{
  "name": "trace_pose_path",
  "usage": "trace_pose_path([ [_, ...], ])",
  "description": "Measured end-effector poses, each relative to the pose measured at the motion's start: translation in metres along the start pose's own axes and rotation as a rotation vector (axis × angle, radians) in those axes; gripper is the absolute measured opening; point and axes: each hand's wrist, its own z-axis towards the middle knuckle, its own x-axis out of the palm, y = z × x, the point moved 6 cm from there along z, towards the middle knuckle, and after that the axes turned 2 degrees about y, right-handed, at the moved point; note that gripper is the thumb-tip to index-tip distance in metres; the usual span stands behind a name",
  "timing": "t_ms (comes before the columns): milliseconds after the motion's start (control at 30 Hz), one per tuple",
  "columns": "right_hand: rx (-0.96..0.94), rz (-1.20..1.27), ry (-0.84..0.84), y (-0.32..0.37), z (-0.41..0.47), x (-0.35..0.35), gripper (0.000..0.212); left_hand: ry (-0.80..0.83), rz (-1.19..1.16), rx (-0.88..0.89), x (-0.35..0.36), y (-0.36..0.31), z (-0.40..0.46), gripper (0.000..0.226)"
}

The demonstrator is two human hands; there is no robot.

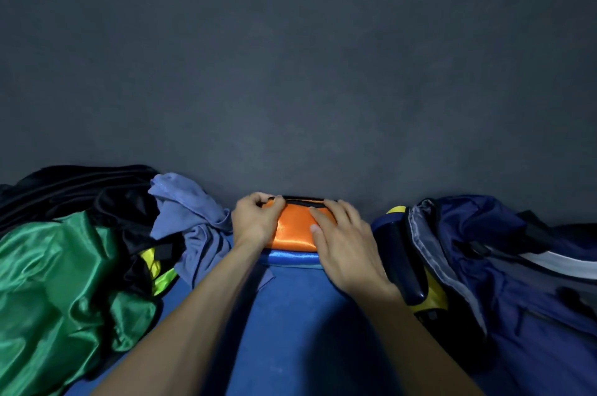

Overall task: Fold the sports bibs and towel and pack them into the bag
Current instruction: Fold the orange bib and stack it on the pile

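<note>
At the far edge of the blue bench (290, 315) | my left hand (255, 221) pinches the folded orange bib (292, 232), right hand (347, 250) flat on it, fingers straight | bag (504, 266) at right edge, open | risk: slick fabric could slide and unfold on lifting

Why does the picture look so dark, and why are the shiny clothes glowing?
Head view: dim light, so the grey wall looks murky; the satin orange bib and green bib catch bright glare; the arms cast a dark shadow on the blue surface; the wide lens bends the edges, and the navy bag looks soft and smeared.
</note>
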Motion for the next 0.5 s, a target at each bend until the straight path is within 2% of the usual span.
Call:
trace_pose_path([
  [133,0.027,-0.009,-0.097,0.005,-0.001,-0.011,0.060,0.101,-0.235,-0.157,0.006,0.006,0.002,0.020],
  [333,0.010,-0.025,-0.060,0.012,-0.004,-0.012,0.065,0.098,-0.070,-0.084,0.000,0.008,0.003,0.019],
  [400,0.073,0.072,-0.056,0.005,-0.002,-0.012,0.061,0.106,-0.067,-0.062,0.000,0.007,0.004,0.019],
  [500,0.271,0.369,-0.134,-0.019,0.003,-0.013,0.048,0.134,-0.102,0.023,0.000,0.006,0.001,0.018],
])
